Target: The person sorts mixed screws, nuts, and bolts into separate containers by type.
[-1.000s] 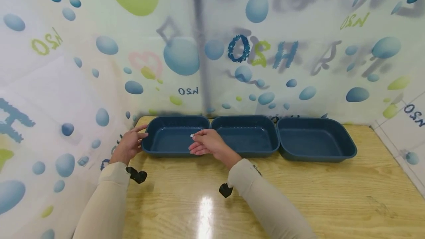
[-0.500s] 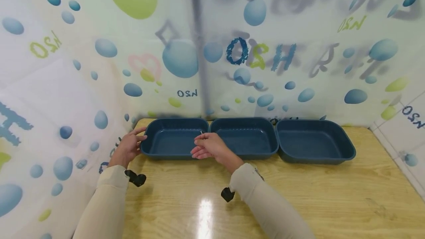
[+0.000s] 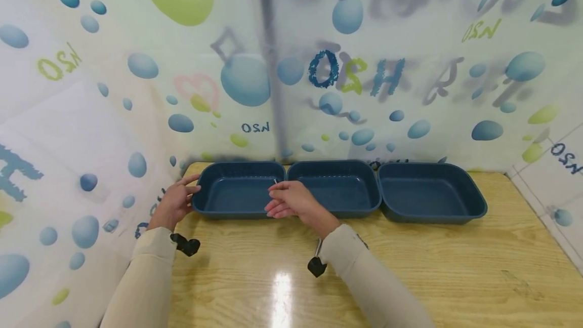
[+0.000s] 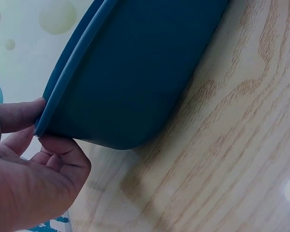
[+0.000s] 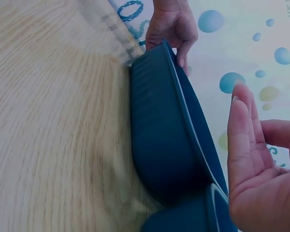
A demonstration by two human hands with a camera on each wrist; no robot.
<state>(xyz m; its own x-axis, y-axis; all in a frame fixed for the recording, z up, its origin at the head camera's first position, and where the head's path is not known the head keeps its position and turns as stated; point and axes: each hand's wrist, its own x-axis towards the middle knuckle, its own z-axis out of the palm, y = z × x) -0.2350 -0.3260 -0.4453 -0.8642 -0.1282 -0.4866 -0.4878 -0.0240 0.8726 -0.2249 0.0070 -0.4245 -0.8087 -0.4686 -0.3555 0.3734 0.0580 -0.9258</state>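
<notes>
Three dark blue rectangular trays stand in a row. My left hand [image 3: 174, 202] grips the left end of the left tray [image 3: 237, 196]. In the left wrist view the thumb lies at the rim of this tray [image 4: 121, 82], with curled fingers beneath it. My right hand [image 3: 296, 200] hovers over the front, where the left tray meets the middle tray [image 3: 339, 194]. Its thumb and index finger pinch a small, thin silvery thing [image 3: 275, 181], whose kind I cannot tell. The other fingers extend loosely; in the right wrist view the hand [image 5: 266, 174] hides the small thing.
The right tray [image 3: 430, 194] stands beside the middle one. All three sit at the back of a light wooden table [image 3: 410, 277], against a wall covering [image 3: 300, 135] printed with blue and green drops. A side wall [image 3: 82, 166] runs close along the left.
My right hand has shifted slightly right, and the silvery thing, earlier seen as a round end facing left, now points up. My left hand keeps its grip on the tray's end.
</notes>
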